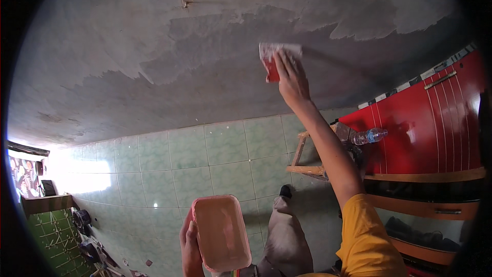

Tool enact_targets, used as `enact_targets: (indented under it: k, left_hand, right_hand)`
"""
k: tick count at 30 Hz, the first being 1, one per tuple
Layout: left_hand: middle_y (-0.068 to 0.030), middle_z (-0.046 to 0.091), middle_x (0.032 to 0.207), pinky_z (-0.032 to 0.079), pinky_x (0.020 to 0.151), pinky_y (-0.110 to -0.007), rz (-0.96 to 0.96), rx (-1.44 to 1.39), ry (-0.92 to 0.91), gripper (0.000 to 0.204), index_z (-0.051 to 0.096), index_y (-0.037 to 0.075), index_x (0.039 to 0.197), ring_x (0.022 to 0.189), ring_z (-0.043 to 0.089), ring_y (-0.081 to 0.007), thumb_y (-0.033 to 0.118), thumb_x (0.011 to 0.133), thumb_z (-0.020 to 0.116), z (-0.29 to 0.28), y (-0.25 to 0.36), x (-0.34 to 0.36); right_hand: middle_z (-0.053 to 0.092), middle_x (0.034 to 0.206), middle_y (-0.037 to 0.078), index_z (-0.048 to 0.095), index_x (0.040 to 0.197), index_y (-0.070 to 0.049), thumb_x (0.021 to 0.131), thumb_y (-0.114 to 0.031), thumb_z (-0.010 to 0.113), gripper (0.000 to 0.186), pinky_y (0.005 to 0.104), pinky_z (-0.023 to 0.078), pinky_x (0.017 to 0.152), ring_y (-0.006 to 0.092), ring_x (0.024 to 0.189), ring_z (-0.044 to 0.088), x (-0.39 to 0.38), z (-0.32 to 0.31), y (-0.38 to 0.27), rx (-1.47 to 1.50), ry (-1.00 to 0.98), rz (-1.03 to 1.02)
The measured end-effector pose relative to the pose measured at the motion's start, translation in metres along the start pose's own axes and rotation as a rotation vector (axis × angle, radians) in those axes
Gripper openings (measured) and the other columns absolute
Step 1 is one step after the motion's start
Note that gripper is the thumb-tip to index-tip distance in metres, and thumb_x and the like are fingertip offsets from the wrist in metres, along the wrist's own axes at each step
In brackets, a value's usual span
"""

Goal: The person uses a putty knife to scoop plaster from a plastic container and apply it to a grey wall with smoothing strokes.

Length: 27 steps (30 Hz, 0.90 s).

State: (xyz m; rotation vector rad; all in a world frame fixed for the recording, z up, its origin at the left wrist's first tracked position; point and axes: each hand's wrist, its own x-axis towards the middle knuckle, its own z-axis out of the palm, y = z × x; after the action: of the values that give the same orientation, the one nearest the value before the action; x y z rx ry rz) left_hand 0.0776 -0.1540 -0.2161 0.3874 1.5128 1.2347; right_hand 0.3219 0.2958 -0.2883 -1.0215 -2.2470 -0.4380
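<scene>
1. A flat red spreader crusted with whitish paste [272, 70] lies against a grey, patchily coated wall [118, 51], held there by the right hand [293, 79] of a worker in a yellow fabric sleeve [366, 241]. The fingers reach over its face, near one another, apparently pressing it; the thumb is out of my sight.

2. Lower down, the left hand [188, 241] supports a pinkish, rectangular, open plastic tub [219, 236], thumb along its left side. The remaining fingers are hidden, so I cannot tell how they are spread.

3. The spreader looks light and thin, perhaps springy at its edge and slick where pasted; the cleaner red part, pinched between thumb and flat fingers, seems the surest hold.

4. The tub, likely light, slightly flexible and hard to break, would sit best with a palm beneath and a thumb at the wall; its smeared rim could slip.

5. Blur softens the spreader's whitish edge, and the depth of any paste inside the tub is unclear. The right arm partly hides a pale wooden stool [305, 170], and the left forearm is cut off below.
</scene>
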Motion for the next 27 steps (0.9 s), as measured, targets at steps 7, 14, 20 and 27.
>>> enact_targets:
  k: [7, 14, 20, 27]
  left_hand:
    - [-0.0161, 0.057, 0.141, 0.041, 0.110, -0.037, 0.059, -0.020, 0.002, 0.071, 0.048, -0.004, 0.147, 0.130, 0.054, -0.0245, 0.050, 0.102, 0.052, -0.021, 0.000, -0.008]
    - [-0.0105, 0.059, 0.138, 0.044, 0.104, -0.031, 0.056, -0.088, 0.012, 0.063, 0.046, -0.004, 0.150, 0.124, 0.054, -0.0173, 0.041, 0.105, 0.053, -0.024, 0.025, -0.024]
    - [-0.0094, 0.058, 0.140, 0.044, 0.105, -0.031, 0.084, -0.170, 0.082, 0.062, 0.045, -0.001, 0.151, 0.125, 0.055, -0.0168, 0.040, 0.106, 0.052, -0.026, 0.060, -0.040]
    - [-0.0071, 0.055, 0.144, 0.045, 0.103, -0.029, 0.379, -0.104, 0.158, 0.061, 0.039, 0.003, 0.156, 0.126, 0.053, -0.0144, 0.039, 0.108, 0.047, -0.025, 0.097, -0.044]
  right_hand:
    - [0.050, 0.152, 0.018, 0.046, 0.149, -0.003, 0.086, 0.006, 0.060, 0.065, 0.0496, 0.039, 0.115, 0.0383, 0.136, 0.051, 0.089, -0.066, -0.057, 0.171, 0.166, -0.017]
    - [0.048, 0.153, 0.019, 0.045, 0.150, -0.003, 0.093, -0.001, 0.054, 0.058, 0.0511, 0.037, 0.116, 0.0391, 0.138, 0.048, 0.050, 0.011, -0.078, 0.085, -0.008, -0.069]
    - [0.069, 0.117, 0.021, 0.063, 0.124, 0.000, 0.096, -0.004, 0.056, 0.029, 0.0443, 0.052, 0.095, 0.0443, 0.109, 0.064, -0.001, -0.032, -0.131, 0.723, -0.358, 0.597]
    - [0.064, 0.107, 0.003, 0.058, 0.119, 0.002, 0.103, -0.008, 0.058, 0.019, 0.0273, 0.053, 0.085, 0.0081, 0.096, 0.062, 0.018, -0.259, -0.211, 1.602, -0.233, 1.067]
